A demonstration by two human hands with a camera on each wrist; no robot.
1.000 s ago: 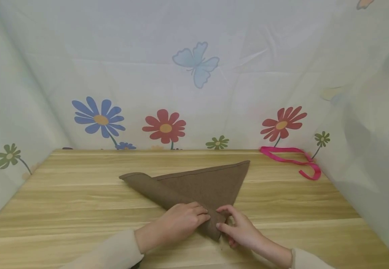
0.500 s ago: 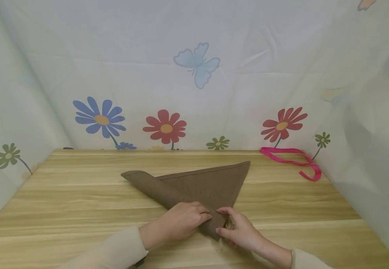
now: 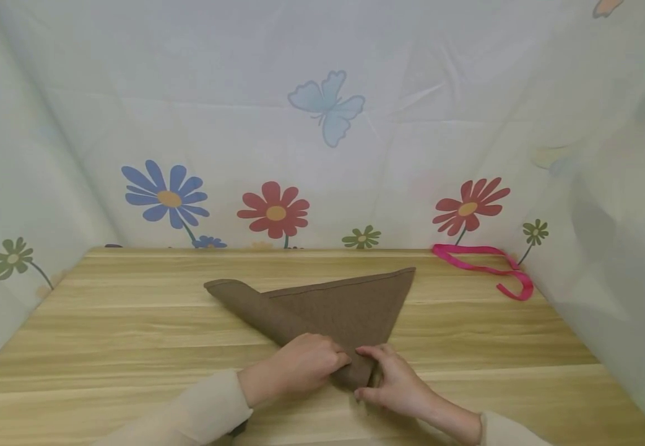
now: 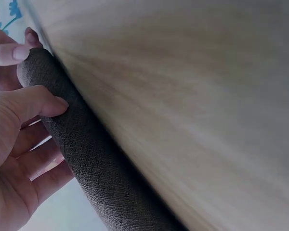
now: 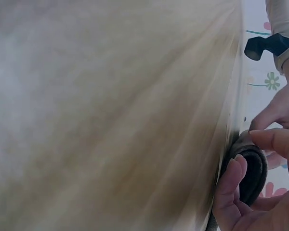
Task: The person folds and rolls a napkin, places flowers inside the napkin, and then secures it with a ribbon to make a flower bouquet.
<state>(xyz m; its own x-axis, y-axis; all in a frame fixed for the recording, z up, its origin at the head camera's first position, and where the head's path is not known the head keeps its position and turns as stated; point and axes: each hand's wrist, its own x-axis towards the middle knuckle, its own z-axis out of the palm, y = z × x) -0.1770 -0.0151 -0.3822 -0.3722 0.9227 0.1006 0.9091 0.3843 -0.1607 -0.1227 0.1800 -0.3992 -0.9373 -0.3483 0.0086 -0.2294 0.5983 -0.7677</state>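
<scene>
A brown fabric cloth lies on the wooden table, its left side turned over into a slanting roll and its right part flat. In the head view, my left hand holds the roll near its front end. The left wrist view shows the left thumb on top of the rolled cloth, fingers behind it. My right hand grips the near end, thumb and fingers curled round it. Seen from the right wrist, that end is a hollow tube between thumb and fingers.
A pink ribbon lies loosely curled at the back right of the table. A white curtain printed with flowers and butterflies encloses the table's back and sides. A dark strap-like piece sits by the left sleeve.
The rolled left edge has shifted slightly to the right, and the left hand has moved a little right with it. At the near corner, the cloth has turned over further between the right fingers.
</scene>
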